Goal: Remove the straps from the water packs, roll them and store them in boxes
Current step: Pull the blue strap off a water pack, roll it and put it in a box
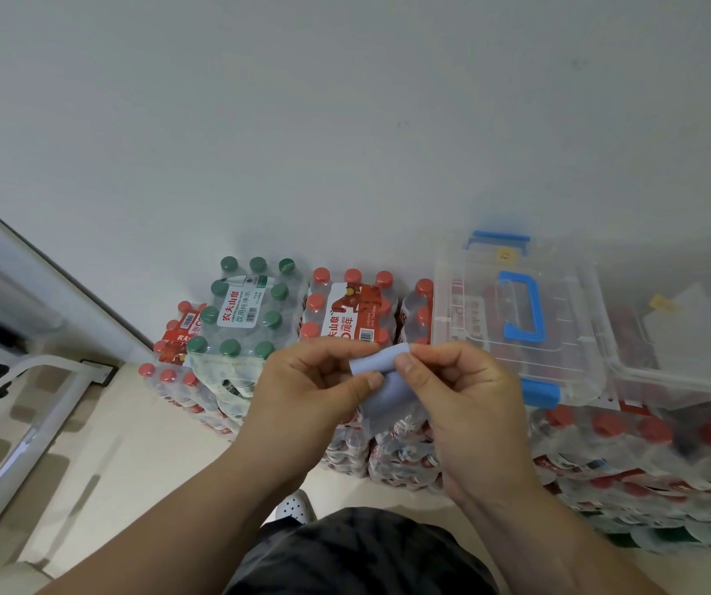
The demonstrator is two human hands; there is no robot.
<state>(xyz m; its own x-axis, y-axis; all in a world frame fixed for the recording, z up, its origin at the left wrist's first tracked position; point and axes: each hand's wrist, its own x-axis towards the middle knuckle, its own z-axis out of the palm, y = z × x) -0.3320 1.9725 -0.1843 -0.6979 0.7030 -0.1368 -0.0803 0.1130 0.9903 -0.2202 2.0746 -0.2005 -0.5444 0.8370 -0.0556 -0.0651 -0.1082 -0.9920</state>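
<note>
Our left hand (302, 380) and right hand (465, 392), fingers curled, pinch one blue strap (381, 367) above the stacked water packs (250, 311), its top partly rolled, it seems, so finishing the roll and storing it in the clear box (568, 362) remain.

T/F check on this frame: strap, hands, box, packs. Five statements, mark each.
1. Both the left hand and the right hand pinch the pale blue strap. True.
2. The clear box has a red lid handle. False: the lid handle is blue.
3. The green-capped water pack lies left of the red-capped water pack with the red label. True.
4. The pale blue strap is already stored in the clear box. False: it is held in both hands, in front of the box.
5. The clear box sits on the floor. False: it rests on top of water packs.
</note>
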